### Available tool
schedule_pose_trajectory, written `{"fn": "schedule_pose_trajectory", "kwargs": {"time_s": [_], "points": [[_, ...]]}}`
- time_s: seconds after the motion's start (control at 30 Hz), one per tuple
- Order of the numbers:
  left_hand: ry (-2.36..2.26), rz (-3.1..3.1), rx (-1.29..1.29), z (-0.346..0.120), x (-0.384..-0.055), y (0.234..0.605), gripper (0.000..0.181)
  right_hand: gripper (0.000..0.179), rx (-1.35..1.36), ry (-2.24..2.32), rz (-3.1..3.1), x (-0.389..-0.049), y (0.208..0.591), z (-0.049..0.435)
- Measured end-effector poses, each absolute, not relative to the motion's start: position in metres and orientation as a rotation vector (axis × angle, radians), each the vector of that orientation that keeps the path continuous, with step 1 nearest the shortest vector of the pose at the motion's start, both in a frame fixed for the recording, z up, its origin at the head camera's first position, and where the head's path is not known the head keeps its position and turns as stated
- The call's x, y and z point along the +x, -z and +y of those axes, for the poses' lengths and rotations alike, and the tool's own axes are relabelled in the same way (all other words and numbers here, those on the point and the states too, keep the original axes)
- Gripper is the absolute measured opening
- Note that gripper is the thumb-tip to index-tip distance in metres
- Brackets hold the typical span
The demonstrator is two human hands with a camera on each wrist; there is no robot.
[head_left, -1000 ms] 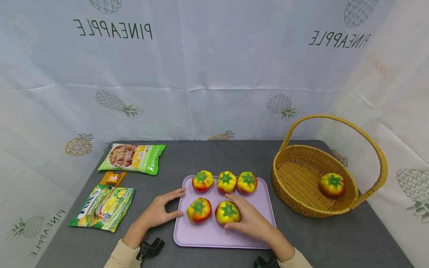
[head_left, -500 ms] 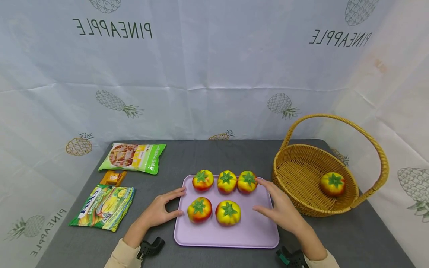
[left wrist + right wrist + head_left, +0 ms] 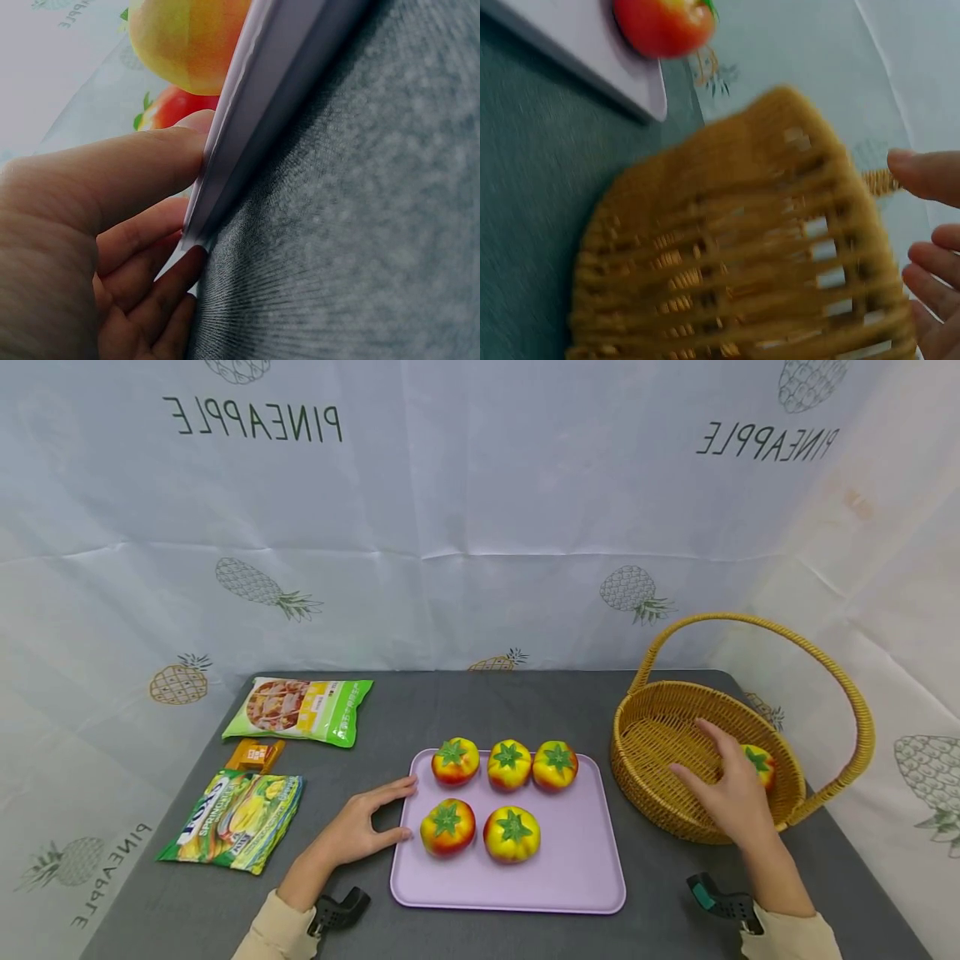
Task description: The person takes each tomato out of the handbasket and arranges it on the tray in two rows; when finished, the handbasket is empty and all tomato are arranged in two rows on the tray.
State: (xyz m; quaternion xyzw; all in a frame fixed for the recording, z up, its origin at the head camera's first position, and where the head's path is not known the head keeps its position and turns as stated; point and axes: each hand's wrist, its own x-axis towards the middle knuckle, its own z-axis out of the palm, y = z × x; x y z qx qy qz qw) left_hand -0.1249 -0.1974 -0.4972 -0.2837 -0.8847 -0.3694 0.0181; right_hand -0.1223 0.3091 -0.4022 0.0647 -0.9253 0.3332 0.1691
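Observation:
My left hand (image 3: pixel 369 827) rests at the left edge of a lilac tray (image 3: pixel 555 881), thumb and fingertips touching its rim; the left wrist view shows the thumb (image 3: pixel 150 161) against the tray's side. On the tray sit yellow-red fruits with green star-shaped leaves: three in the back row, such as the back middle fruit (image 3: pixel 508 765), and two in front, among them the front right fruit (image 3: pixel 512 835). My right hand (image 3: pixel 731 789) hovers over a wicker basket (image 3: pixel 637 777) with fingers spread and nothing between them. Inside the basket, another fruit (image 3: pixel 763 766) is partly hidden behind that hand.
At the left lie a green-and-white food bag (image 3: pixel 300 710), a small orange packet (image 3: pixel 255 756) and a green-yellow packet (image 3: pixel 232 818). The basket's tall handle (image 3: pixel 840 681) arches over its right side. A pineapple-print curtain (image 3: pixel 465 510) hangs behind the grey table (image 3: pixel 480 702).
My right hand has left the front right fruit, which stays on the tray, and has moved right to the basket. The left hand has kept its place at the tray.

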Motion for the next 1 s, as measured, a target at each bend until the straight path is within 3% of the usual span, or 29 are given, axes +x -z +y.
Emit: {"fn": "schedule_pose_trajectory", "kwargs": {"time_s": [0.47, 1.0], "points": [[1.136, -2.737, -0.890, -0.197, -0.125, 0.498, 0.057, 0.087, -0.321, -0.882, -2.792, -0.145, 0.411, 0.350], [1.128, -2.724, -0.894, -0.198, -0.125, 0.499, 0.057, 0.089, -0.584, -0.816, -2.936, -0.157, 0.416, 0.365]]}}
